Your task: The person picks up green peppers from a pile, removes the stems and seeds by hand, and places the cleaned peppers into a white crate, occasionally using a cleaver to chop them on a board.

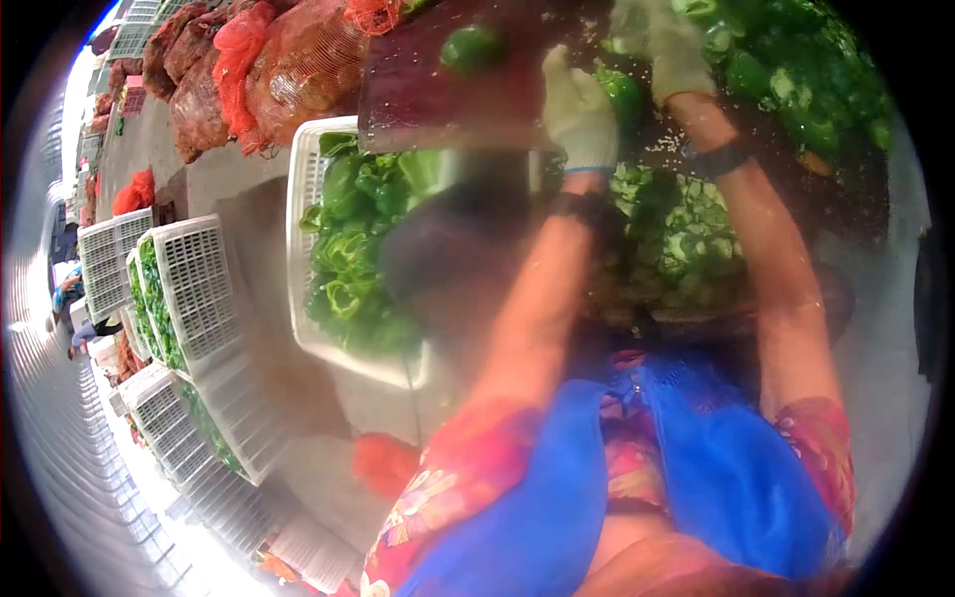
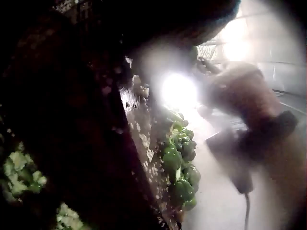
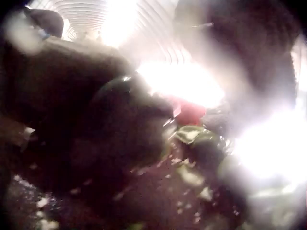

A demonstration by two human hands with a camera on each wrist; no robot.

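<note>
My left hand (image 1: pixel 580 117), in a pale work glove with a blue hem, is at a whole green bell pepper (image 1: pixel 621 96) over the dark tabletop. In the right wrist view the same pepper (image 3: pixel 129 120) shows large and dark at the end of the left glove (image 3: pixel 72 72). My right hand (image 1: pixel 668 50), also gloved, is farther forward beside the pepper heap, cut by the top edge of the head view; I cannot tell what its fingers hold. Glare and darkness hide most finger detail in both wrist views.
A heap of green peppers (image 1: pixel 796 85) lies at the right. Cut pale-green pieces (image 1: pixel 696 229) sit nearer my body. One pepper (image 1: pixel 471 48) lies far left on the table. A white crate (image 1: pixel 298 308) of peppers, mesh sacks (image 1: pixel 303 75) and stacked crates (image 1: pixel 194 289) stand leftward.
</note>
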